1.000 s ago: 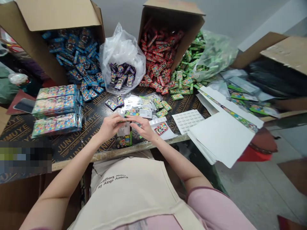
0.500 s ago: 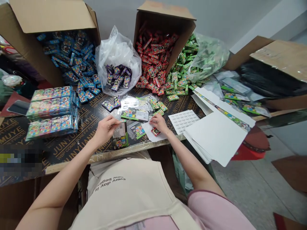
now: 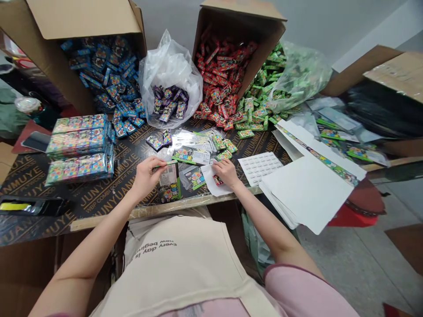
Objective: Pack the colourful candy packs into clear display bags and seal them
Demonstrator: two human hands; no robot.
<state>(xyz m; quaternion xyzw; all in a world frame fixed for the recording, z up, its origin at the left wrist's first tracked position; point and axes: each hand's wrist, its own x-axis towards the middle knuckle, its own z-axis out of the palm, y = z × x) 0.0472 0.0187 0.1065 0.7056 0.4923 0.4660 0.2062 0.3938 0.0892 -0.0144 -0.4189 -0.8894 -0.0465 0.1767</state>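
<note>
My left hand (image 3: pixel 147 178) is closed, thumb and fingers pinching the top edge of a printed green-and-black packet (image 3: pixel 169 182) with a barcode panel. To the right, my right hand (image 3: pixel 227 174) has its fingertips pressed together at the upper edge of a small white paper sheet (image 3: pixel 211 187). Partly under that hand, a small red packet (image 3: pixel 217 179) lies on the sheet. Between my hands is a clear bag with a colourful printed card (image 3: pixel 194 177). Behind it lies another printed header card (image 3: pixel 190 156). Several small green packets (image 3: pixel 224 154) sit just beyond my right hand.
Cardboard boxes of blue packets (image 3: pixel 112 83) and red packets (image 3: pixel 218 79) stand behind. A clear bag (image 3: pixel 172 66) holds purple packets. Wrapped stacks (image 3: pixel 79 149) stand left. A label sheet (image 3: pixel 259 168) and white card sheets (image 3: pixel 310 189) lie right, overhanging the table edge.
The whole view has shifted, so things appear farther right. My right hand now covers more of the red packet. My left hand keeps its pinch on the printed packet.
</note>
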